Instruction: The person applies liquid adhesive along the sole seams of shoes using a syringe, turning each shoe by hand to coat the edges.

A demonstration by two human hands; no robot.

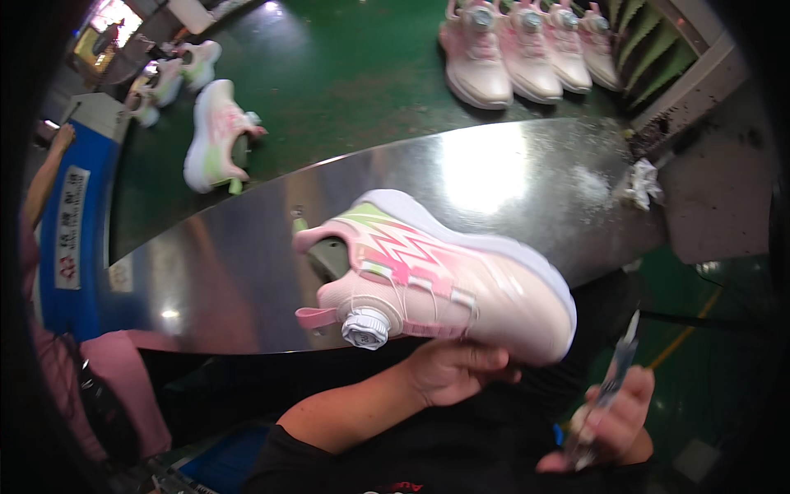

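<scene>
A pink and white sneaker [502, 288] lies tilted on its side, toe to the right. It has green trim, thin laces and a white dial [366, 327] near its pink pull tab. My left hand [461, 370] is closed on the forefoot from below, its fingers partly hidden by the shoe. To the right, apart from the shoe, my right hand [613, 416] grips a slim pen-like tool [619, 362] with a pale pointed tip aimed upward. Blur keeps me from telling its exact kind.
Beneath the sneaker runs a shiny metal ledge [354, 177], beside a green work surface [346, 82]. Several matching shoes [477, 66] line the back right; another sneaker [218, 140] lies at left. Crumpled white paper [643, 183] sits on the right. A person's arm [48, 173] shows far left.
</scene>
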